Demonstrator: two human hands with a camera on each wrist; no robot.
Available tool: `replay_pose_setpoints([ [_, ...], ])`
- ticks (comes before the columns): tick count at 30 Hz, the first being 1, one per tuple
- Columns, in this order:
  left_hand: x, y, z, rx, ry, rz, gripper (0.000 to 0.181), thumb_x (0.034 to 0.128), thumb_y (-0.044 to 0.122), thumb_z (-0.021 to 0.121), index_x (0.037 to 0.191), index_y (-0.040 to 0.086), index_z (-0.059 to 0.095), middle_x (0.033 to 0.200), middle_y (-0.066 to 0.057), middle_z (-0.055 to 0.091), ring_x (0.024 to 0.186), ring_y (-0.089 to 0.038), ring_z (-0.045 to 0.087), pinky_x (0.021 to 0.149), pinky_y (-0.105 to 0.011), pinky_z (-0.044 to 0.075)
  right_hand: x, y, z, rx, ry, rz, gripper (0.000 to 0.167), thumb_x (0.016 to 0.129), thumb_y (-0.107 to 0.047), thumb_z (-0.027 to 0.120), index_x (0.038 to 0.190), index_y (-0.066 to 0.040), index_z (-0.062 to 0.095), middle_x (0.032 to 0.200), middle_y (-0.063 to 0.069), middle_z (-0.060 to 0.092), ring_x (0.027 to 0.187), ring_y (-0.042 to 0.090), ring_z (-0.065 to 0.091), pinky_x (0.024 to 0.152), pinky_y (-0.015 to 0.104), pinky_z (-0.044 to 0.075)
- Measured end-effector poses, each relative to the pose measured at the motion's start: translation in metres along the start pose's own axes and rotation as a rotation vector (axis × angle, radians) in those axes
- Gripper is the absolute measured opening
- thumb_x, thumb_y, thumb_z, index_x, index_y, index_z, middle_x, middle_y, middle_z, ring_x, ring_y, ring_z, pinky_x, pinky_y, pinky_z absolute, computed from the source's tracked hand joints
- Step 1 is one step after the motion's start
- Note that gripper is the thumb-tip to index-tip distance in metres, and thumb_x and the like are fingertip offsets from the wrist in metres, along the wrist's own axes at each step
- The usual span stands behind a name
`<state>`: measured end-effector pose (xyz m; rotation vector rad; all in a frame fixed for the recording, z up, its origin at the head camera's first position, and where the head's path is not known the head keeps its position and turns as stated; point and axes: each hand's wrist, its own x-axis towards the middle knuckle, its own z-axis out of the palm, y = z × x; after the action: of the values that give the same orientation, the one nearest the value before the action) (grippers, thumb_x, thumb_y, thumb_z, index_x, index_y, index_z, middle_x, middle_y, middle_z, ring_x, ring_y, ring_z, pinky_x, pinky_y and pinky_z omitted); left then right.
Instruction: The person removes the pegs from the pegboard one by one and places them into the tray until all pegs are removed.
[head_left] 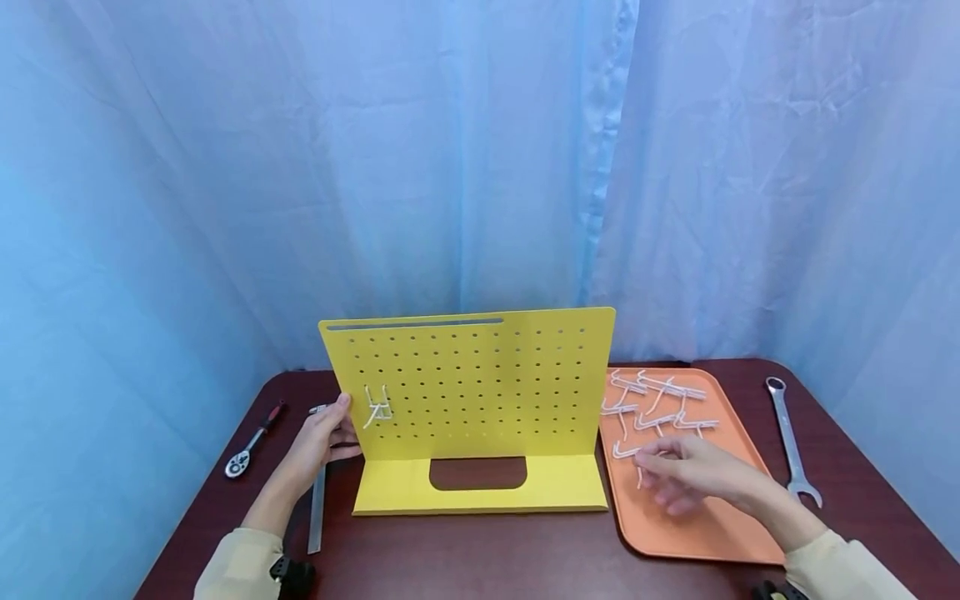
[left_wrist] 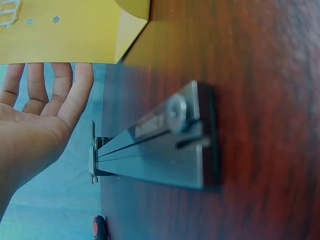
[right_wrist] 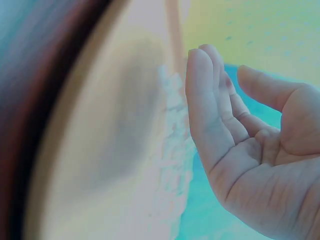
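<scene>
A yellow pegboard [head_left: 487, 392] stands upright on its base, with one white double-prong hook [head_left: 381, 411] fitted near its left side. My left hand [head_left: 318, 437] grips the board's left edge, thumb at the front and fingers [left_wrist: 62, 82] reaching behind. Over the orange tray [head_left: 712, 542] hovers my right hand [head_left: 693, 471], its fingertips close to the nearest white hook [head_left: 624, 452]. In the right wrist view the thumb and fingers [right_wrist: 202, 95] stand apart with nothing between them. Several more white hooks [head_left: 678, 389] lie in the tray's far part.
A metal caliper [head_left: 317, 517] lies left of the pegboard, beneath my left forearm. Farther left is a ratchet wrench [head_left: 258, 436] with a dark red handle. A combination wrench [head_left: 786, 433] lies right of the tray. Pale blue curtains [head_left: 450, 167] hang behind the dark table [head_left: 465, 558].
</scene>
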<state>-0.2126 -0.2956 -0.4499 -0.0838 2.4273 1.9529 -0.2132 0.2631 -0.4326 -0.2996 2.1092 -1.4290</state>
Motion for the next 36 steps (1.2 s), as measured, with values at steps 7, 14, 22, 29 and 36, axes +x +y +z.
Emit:
replay_pose_setpoints([
  [7, 0.002, 0.002, 0.0, 0.005, -0.001, -0.001, 0.067, 0.1023, 0.063, 0.043, 0.126, 0.002, 0.06, 0.107, -0.02, 0.065, 0.098, -0.033, 0.068, 0.086, -0.044, 0.059, 0.001, -0.046, 0.018, 0.084, -0.079, -0.112, 0.044, 0.106, -0.029, 0.057, 0.132, 0.007, 0.056, 0.113, 0.021, 0.065, 0.095, 0.038, 0.07, 0.077, 0.05, 0.06],
  [14, 0.003, 0.001, 0.001, -0.002, -0.007, -0.005, 0.065, 0.1028, 0.062, 0.043, 0.122, 0.002, 0.06, 0.107, -0.02, 0.065, 0.097, -0.032, 0.068, 0.085, -0.043, 0.059, 0.013, -0.083, 0.039, 0.239, -0.172, -0.23, 0.042, 0.107, -0.021, 0.054, 0.137, 0.009, 0.052, 0.132, 0.023, 0.06, 0.118, 0.038, 0.062, 0.092, 0.05, 0.055],
  [22, 0.002, 0.001, 0.0, 0.007, -0.005, -0.003, 0.065, 0.1033, 0.061, 0.042, 0.121, 0.001, 0.06, 0.106, -0.019, 0.065, 0.097, -0.032, 0.068, 0.085, -0.042, 0.059, 0.032, -0.108, 0.073, 0.357, -0.271, -0.347, 0.038, 0.107, -0.013, 0.053, 0.138, 0.009, 0.053, 0.139, 0.02, 0.056, 0.129, 0.041, 0.054, 0.102, 0.05, 0.049],
  [29, -0.001, 0.0, 0.0, 0.001, -0.002, -0.011, 0.064, 0.1038, 0.06, 0.042, 0.116, 0.0, 0.06, 0.106, -0.019, 0.065, 0.096, -0.031, 0.069, 0.084, -0.041, 0.059, 0.049, -0.128, 0.114, 0.394, -0.318, -0.378, 0.047, 0.104, -0.017, 0.06, 0.143, 0.008, 0.049, 0.147, 0.024, 0.05, 0.138, 0.032, 0.048, 0.112, 0.051, 0.039],
  [36, -0.002, 0.002, 0.0, 0.011, -0.003, -0.013, 0.065, 0.1036, 0.061, 0.042, 0.118, 0.0, 0.059, 0.107, -0.019, 0.064, 0.098, -0.032, 0.068, 0.085, -0.041, 0.059, 0.083, -0.143, 0.152, 0.492, -0.369, -0.324, 0.05, 0.104, -0.015, 0.058, 0.147, 0.007, 0.044, 0.148, 0.021, 0.05, 0.136, 0.034, 0.05, 0.11, 0.052, 0.04],
])
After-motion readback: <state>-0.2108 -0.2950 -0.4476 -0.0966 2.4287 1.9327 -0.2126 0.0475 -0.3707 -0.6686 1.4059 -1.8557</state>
